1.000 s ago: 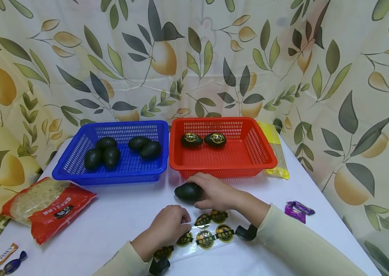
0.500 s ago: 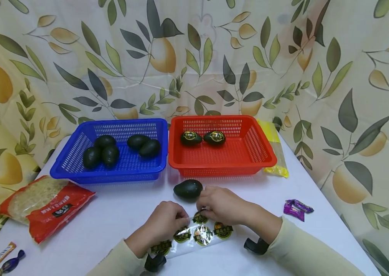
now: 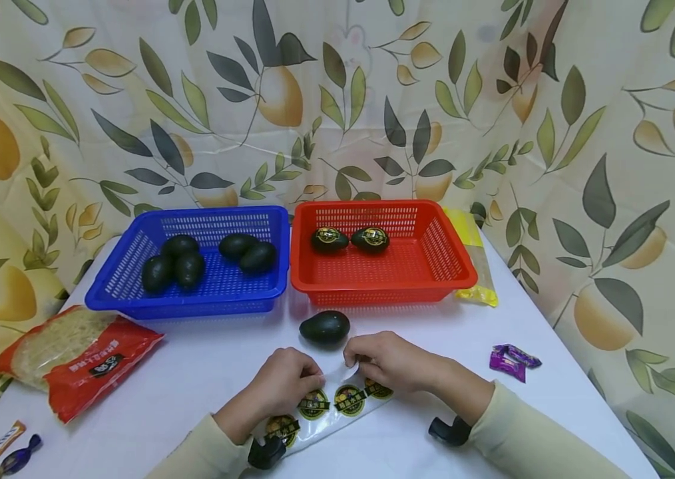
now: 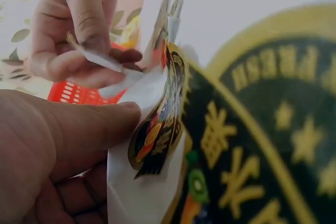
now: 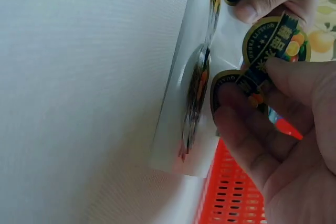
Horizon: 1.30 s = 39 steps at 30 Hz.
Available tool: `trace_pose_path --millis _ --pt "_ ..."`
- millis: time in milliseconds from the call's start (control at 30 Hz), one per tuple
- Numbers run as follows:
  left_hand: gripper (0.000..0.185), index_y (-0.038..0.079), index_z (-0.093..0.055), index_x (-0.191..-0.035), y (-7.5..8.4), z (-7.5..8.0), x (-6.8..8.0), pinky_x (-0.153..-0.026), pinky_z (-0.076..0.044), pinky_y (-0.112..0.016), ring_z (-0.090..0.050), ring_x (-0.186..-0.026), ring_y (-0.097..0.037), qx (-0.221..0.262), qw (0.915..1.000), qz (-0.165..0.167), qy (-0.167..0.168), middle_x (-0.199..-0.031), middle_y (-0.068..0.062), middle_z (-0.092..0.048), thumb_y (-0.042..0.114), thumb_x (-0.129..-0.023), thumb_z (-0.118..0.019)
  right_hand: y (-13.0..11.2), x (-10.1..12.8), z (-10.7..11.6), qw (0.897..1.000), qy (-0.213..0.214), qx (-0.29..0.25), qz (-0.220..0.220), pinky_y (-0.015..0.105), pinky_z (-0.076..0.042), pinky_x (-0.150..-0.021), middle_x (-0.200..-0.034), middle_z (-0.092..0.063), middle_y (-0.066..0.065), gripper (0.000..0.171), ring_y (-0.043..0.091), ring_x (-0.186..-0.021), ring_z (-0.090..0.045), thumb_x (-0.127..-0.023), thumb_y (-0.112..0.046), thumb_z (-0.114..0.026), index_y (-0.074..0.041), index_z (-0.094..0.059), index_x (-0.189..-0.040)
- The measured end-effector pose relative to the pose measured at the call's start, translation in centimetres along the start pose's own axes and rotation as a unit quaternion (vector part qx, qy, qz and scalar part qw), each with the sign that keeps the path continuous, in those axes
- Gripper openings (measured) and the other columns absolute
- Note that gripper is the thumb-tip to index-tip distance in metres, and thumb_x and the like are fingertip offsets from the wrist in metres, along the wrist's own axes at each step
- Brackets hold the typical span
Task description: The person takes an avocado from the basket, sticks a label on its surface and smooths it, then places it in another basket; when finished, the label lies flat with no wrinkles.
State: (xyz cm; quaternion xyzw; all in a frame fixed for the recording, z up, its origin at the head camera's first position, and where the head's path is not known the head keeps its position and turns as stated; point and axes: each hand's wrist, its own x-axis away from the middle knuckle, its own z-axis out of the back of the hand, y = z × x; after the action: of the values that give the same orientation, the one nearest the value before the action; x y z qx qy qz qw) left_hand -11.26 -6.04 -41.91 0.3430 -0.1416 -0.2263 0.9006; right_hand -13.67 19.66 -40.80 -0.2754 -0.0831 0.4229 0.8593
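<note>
Two bare hands, left hand (image 3: 287,384) and right hand (image 3: 387,360), without rings or gloves. Long sleeves of pale cream knit on both arms, left sleeve (image 3: 196,456) and right sleeve (image 3: 538,439), each ending in a plain cuff at the wrist. Small black camera mount strapped under each wrist: left mount (image 3: 267,452) rounded and glossy, right mount (image 3: 449,430) of like shape. Fingernails short and unpainted, as seen in the wrist views. No watch, no markings on the fabric.

Both hands lie close together, left hand (image 3: 289,382) and right hand (image 3: 382,359) each curled in a pinching grip.
</note>
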Motion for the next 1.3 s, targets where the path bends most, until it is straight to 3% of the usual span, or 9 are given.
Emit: trace_pose_path --millis 267,467,533,700,933,1167,1300 --pt "0.011 0.017 -0.08 -0.084 0.0 0.0 -0.2 -0.067 -0.048 -0.026 -0.055 -0.069 -0.002 0.006 0.9999 0.01 -0.013 -0.071 0.012 -0.068 0.019 -0.094 -0.077 -0.1 -0.5 -0.4 0.998 -0.025 0.008 -0.051 0.023 -0.048 -0.072 -0.081 -0.06 -0.016 0.021 0.002 -0.074 -0.055 -0.098 -0.008 -0.068 -0.027 -0.058 -0.101" --pt "0.01 0.015 -0.08 -0.085 0.0 -0.1 -0.3 -0.067 -0.048 -0.024 -0.056 -0.069 -0.002 0.009 0.9998 0.006 -0.016 -0.072 0.012 -0.069 0.017 -0.094 -0.077 0.0 -1.1 -0.9 0.999 -0.004 0.029 -0.012 0.022 -0.049 -0.077 -0.087 -0.06 -0.014 0.023 0.004 -0.084 -0.055 -0.093 -0.001 -0.067 -0.023 -0.063 -0.097" --pt "0.009 0.015 -0.08 -0.086 0.0 0.0 -0.3 -0.068 -0.048 -0.025 -0.056 -0.07 -0.002 0.013 0.9997 0.007 -0.019 -0.073 0.011 -0.07 0.017 -0.094 -0.077 0.1 -1.2 -1.1 0.999 0.003 0.034 0.007 0.022 -0.051 -0.081 -0.097 -0.062 -0.011 0.025 0.006 -0.09 -0.058 -0.091 0.002 -0.066 -0.022 -0.065 -0.096" --pt "0.008 0.013 -0.081 -0.088 0.1 0.1 -0.4 -0.069 -0.049 -0.025 -0.057 -0.073 -0.002 0.007 0.9998 0.006 -0.019 -0.076 0.011 -0.071 0.015 -0.094 -0.076 -0.2 -1.3 -1.1 0.999 -0.014 0.051 0.001 0.021 -0.051 -0.081 -0.113 -0.055 -0.009 0.023 0.007 -0.092 -0.059 -0.093 -0.001 -0.066 -0.024 -0.066 -0.097" --pt "0.007 0.012 -0.081 -0.089 -0.1 0.1 -0.3 -0.071 -0.051 -0.027 -0.059 -0.075 -0.002 0.0 0.9999 -0.001 -0.014 -0.079 0.01 -0.073 0.014 -0.094 -0.076 -0.1 -1.4 -0.7 0.997 -0.043 0.058 0.016 0.02 -0.05 -0.081 -0.1 -0.059 -0.011 0.012 0.003 -0.088 -0.056 -0.1 -0.012 -0.067 -0.024 -0.067 -0.102" --pt "0.008 0.013 -0.081 -0.088 -0.4 -0.1 -0.3 -0.073 -0.051 -0.026 -0.058 -0.075 -0.001 -0.004 0.9999 -0.001 -0.014 -0.078 0.011 -0.072 0.014 -0.094 -0.076 -0.3 -1.2 -0.7 0.996 -0.049 0.058 0.047 0.02 -0.053 -0.085 -0.104 -0.066 -0.007 0.014 0.003 -0.091 -0.059 -0.102 -0.01 -0.064 -0.022 -0.069 -0.107" --pt "0.008 0.013 -0.081 -0.088 -0.4 0.0 -0.3 -0.072 -0.051 -0.026 -0.058 -0.074 -0.001 -0.004 0.9999 -0.003 -0.012 -0.077 0.011 -0.072 0.015 -0.094 -0.076 -0.4 -1.1 -0.5 0.996 -0.052 0.054 0.036 0.021 -0.053 -0.086 -0.106 -0.062 -0.009 0.012 0.003 -0.093 -0.058 -0.102 -0.012 -0.066 -0.022 -0.07 -0.106"
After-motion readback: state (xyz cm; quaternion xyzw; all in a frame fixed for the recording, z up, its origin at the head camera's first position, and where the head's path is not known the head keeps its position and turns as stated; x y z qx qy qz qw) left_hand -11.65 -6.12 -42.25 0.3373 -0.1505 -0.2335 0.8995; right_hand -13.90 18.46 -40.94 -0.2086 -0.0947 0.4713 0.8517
